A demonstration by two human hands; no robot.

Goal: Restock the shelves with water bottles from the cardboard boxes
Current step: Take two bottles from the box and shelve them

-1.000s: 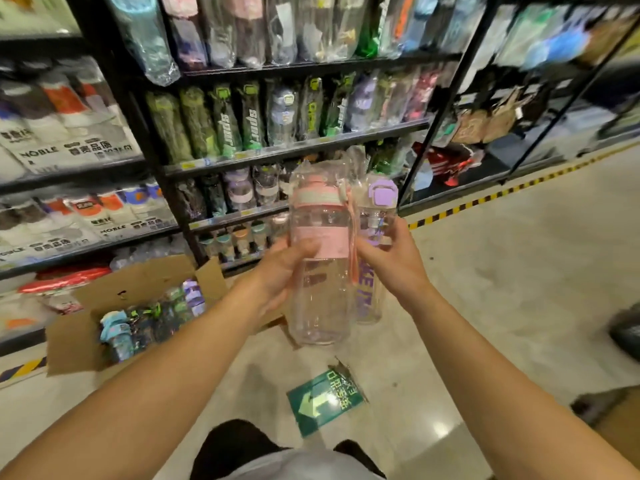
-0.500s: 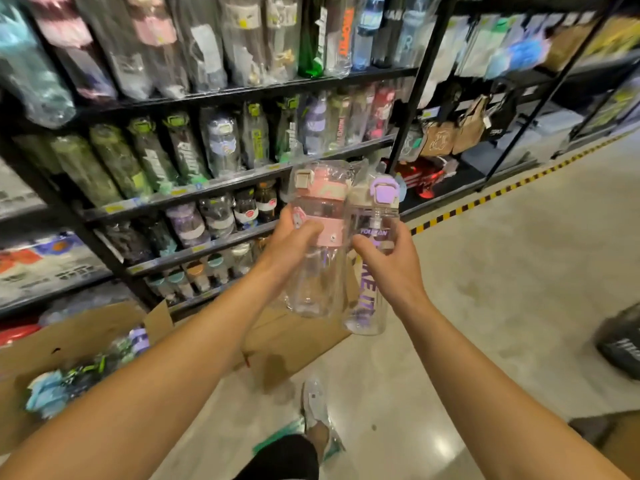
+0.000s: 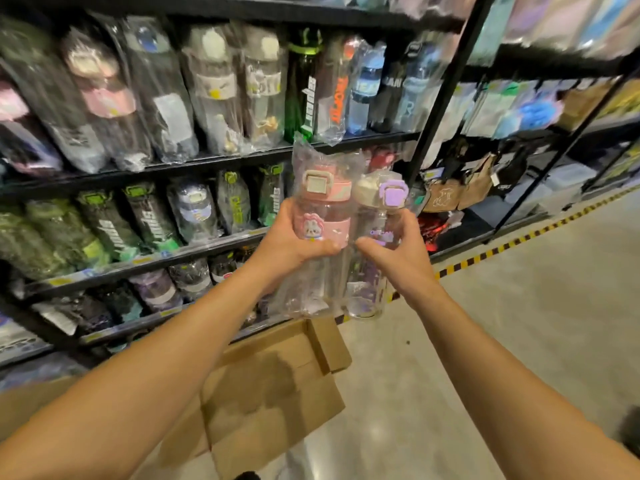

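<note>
My left hand [image 3: 291,244] grips a clear bottle with a pink lid and pink band [image 3: 323,202], still in its plastic wrap. Beside it, my right hand [image 3: 398,258] holds a clear bottle with a purple lid [image 3: 377,202]. Both bottles are upright and side by side, raised in front of the black shelves [image 3: 207,161], which are full of wrapped bottles. A cardboard box [image 3: 277,386] lies on the floor below my arms, its flaps spread.
A black shelf upright [image 3: 440,98] stands just right of the bottles. Bags and other goods fill the racks to the right. A yellow-black floor stripe [image 3: 519,240] runs along the racks, with grey floor [image 3: 519,341] beyond.
Both hands have risen with the bottles and come nearer the shelves. The view has tilted up and left, so the upper shelf rows show and the open box with bottles is out of view.
</note>
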